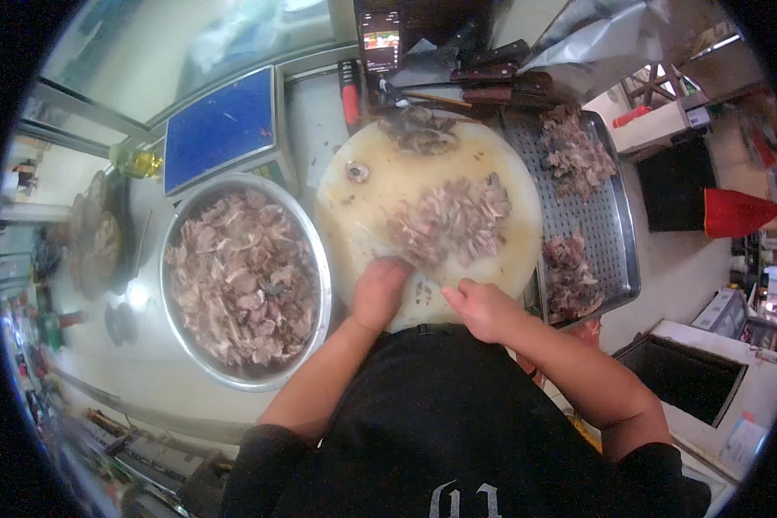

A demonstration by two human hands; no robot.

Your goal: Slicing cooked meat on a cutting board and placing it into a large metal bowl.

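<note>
On a round, pale cutting board [343,213] lies a spread of sliced cooked meat [453,220]. My left hand [382,291] rests at the near edge of the slices with fingers curled under; what they touch is hidden. My right hand [485,307] is closed in a fist at the board's near right, around what appears to be a knife [432,282]. Its blade is pale and blurred against the board, and its handle is covered by my fingers. Darker meat scraps [421,133] sit at the board's far edge, with one small ring-shaped piece [357,171] at the left.
A metal bowl [325,285] heaped with sliced meat stands left of the board. Behind it is a blue-topped scale [223,129]. To the right, a perforated metal tray [596,226] holds meat chunks. Several knives [492,74] and a lit phone [381,42] are at the back.
</note>
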